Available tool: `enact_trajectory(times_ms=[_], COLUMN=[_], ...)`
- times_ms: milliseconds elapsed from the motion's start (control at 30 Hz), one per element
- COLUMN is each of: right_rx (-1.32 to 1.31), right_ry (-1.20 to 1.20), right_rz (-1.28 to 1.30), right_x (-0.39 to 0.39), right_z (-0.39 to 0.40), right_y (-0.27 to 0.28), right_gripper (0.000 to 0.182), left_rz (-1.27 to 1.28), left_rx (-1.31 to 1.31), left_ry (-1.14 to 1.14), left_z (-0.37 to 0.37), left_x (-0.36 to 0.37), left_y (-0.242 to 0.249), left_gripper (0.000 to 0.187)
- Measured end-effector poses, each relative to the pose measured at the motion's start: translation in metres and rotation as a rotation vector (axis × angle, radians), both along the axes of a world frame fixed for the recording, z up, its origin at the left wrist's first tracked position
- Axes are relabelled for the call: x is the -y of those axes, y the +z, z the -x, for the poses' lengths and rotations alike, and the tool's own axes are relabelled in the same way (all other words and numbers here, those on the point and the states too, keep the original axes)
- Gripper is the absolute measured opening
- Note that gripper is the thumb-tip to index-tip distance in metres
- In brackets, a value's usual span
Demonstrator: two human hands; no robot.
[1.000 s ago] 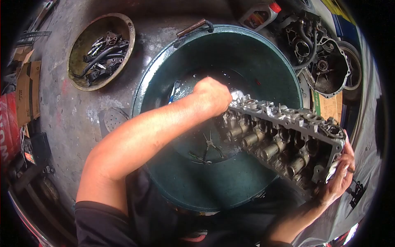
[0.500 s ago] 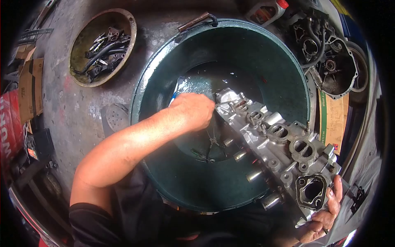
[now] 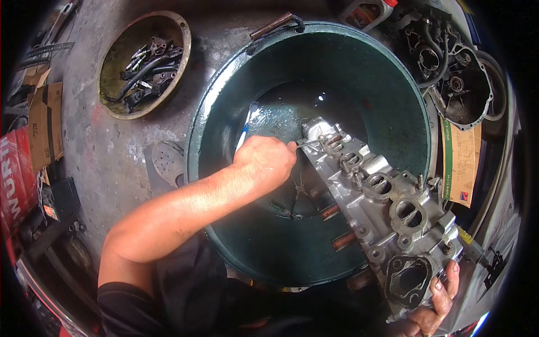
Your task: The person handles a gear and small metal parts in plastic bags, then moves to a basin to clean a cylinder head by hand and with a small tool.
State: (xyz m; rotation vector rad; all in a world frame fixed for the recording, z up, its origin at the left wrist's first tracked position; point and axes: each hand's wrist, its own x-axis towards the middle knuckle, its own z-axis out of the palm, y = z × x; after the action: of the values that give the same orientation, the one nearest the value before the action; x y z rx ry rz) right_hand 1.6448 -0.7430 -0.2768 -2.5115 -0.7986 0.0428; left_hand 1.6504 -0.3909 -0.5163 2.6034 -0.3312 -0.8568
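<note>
A grey metal engine part with oval ports (image 3: 368,194) slants across the right side of a large green tub (image 3: 196,140). Beside its upper end is my left hand (image 3: 266,160), closed on a thin metal tool (image 3: 306,144) whose tip touches the part. My right hand (image 3: 438,303) grips the lower right end, fingers curled over its edge. A blue and white handle (image 3: 244,135) shows just above my left hand; whether the hand touches it is unclear. Shiny liquid and pliers (image 3: 299,188) are at the bottom of the tub.
A round basin (image 3: 106,73) of hoses and metal parts stands at the upper left. Cardboard (image 3: 46,126) and a red WURTH item (image 3: 16,180) are at the far left. An engine housing (image 3: 463,90), a flat box (image 3: 460,168) and a jug (image 3: 362,14) are at the right.
The view has shifted slightly. The engine part has tilted a little, and its lower end, with my right hand, sits lower. My left hand has moved slightly down and stays beside the upper end.
</note>
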Motion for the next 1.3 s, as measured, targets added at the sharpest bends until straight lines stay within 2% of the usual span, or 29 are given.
enact_trajectory(times_ms=[100,200,300,333,400,467,533,567,633,667,733,800,900,933,1033,1100,1200,1300], right_rx=[-0.014,-0.045,-0.099,-0.111,-0.017,0.192,0.174,0.133,-0.08,-0.237,-0.285,-0.297,-0.311,-0.388,-0.279,-0.493,-0.307,-0.155], right_ry=[0.01,0.05,0.105,0.109,-0.056,-0.076,-0.051,-0.11,-0.23,-0.235,-0.258,-0.23,-0.108,-0.171,-0.057,-0.077,-0.023,-0.019], right_rz=[0.02,0.053,0.087,0.087,0.013,0.051,0.142,0.105,-0.317,-0.419,-0.579,-0.606,-0.466,-0.605,-0.436,-0.697,-0.463,-0.337], right_x=[0.001,0.009,0.022,0.026,-0.004,-0.048,-0.039,-0.04,-0.046,-0.032,0.001,0.018,0.027,0.026,0.007,0.01,0.001,0.01], right_z=[0.005,0.01,0.015,0.016,0.007,-0.024,-0.058,-0.074,-0.092,-0.102,-0.116,-0.12,-0.117,-0.114,-0.108,-0.107,-0.119,-0.124], right_y=[0.003,0.009,0.017,0.017,0.008,-0.01,-0.008,-0.009,-0.026,-0.026,-0.021,-0.021,-0.019,-0.017,-0.025,-0.027,-0.021,-0.022], right_gripper=[0.032,0.034,0.037,0.038,0.045,0.064,0.065,0.063,0.072,0.07,0.072,0.077,0.084,0.085,0.076,0.066,0.062,0.063], left_rz=[0.039,0.12,0.134,0.13,0.129,0.07,0.067,0.088,0.097,0.116,0.144,0.154,0.153,0.146,0.11,0.075,0.033,0.051], left_rx=[0.013,-0.1,-0.145,-0.103,-0.021,0.069,0.158,0.093,0.113,0.1,0.078,-0.027,-0.16,-0.191,-0.239,-0.257,-0.238,-0.297], left_ry=[0.026,0.102,0.141,0.12,0.074,0.153,0.241,0.287,0.298,0.291,0.294,0.186,0.096,0.104,0.109,0.148,0.257,0.139], left_z=[0.006,0.002,0.004,0.004,0.002,0.001,-0.002,-0.005,-0.003,-0.001,0.002,0.002,0.003,0.002,-0.01,-0.015,-0.016,-0.02], left_x=[-0.001,-0.002,0.0,0.001,0.0,-0.004,-0.017,-0.022,-0.027,-0.026,-0.025,-0.028,-0.023,-0.019,-0.018,-0.018,-0.032,-0.02], left_y=[0.003,0.013,0.009,0.005,-0.003,-0.007,-0.002,0.003,0.011,0.011,0.01,0.026,0.032,0.032,0.031,0.03,0.031,0.04], left_gripper=[0.048,0.029,0.029,0.031,0.036,0.035,0.033,0.031,0.029,0.028,0.027,0.027,0.026,0.025,0.024,0.023,0.023,0.029])
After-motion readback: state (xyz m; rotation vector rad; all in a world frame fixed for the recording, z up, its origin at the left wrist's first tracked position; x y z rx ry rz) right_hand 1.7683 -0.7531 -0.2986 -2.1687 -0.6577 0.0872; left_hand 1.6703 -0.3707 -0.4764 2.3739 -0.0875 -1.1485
